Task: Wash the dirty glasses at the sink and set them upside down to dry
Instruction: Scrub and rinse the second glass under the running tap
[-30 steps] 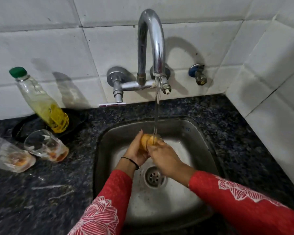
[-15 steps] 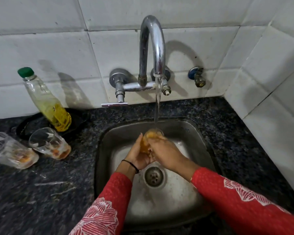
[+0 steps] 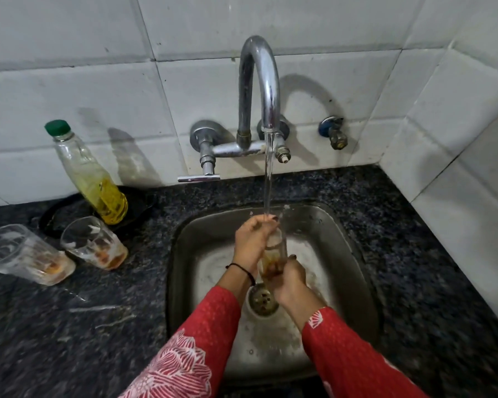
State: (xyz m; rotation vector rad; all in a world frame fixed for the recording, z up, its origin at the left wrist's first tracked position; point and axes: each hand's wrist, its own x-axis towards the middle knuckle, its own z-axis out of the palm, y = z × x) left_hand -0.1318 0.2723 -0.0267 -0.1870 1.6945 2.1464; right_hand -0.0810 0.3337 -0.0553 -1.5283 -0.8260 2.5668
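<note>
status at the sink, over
Left hand grips glass near rim, right hand grips its base. Glass under running water, brown residue inside. Two dirty glasses wait on counter; nothing blocking.

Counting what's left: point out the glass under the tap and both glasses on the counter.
Glass under the tap (image 3: 276,251): head view, its side wall.
Left counter glass (image 3: 23,254): head view, its side wall.
Right counter glass (image 3: 94,242): head view, its side wall.

No readable text, no labels, no numbers
</note>
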